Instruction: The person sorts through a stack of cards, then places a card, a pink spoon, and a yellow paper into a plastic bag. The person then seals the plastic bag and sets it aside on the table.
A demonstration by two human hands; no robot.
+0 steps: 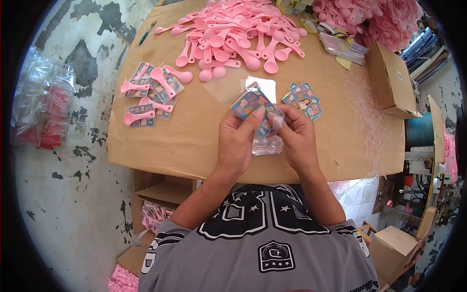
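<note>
Above the near middle of the table, my left hand (pixel 237 141) grips a blue printed card (pixel 250 103) with its thumb pressed on the card's face. My right hand (pixel 297 134) pinches clear plastic at the card's right edge, apparently a small plastic bag (pixel 277 121) around part of the card. Beneath the hands lies a stack of clear plastic bags (pixel 267 147). Just right of my right hand rests a small pile of similar cards (pixel 304 101). To the left, several pink spoons (pixel 163 82) lie on or beside bagged cards (pixel 142 116).
A large heap of pink spoons (pixel 233 34) covers the table's far side. A pen (pixel 147 33) lies at the far left edge. Tape rolls (pixel 309 27), plastic packets (pixel 340 47) and a cardboard box (pixel 391 80) stand at the right. Plastic-wrapped goods (pixel 44 107) are on the floor at left.
</note>
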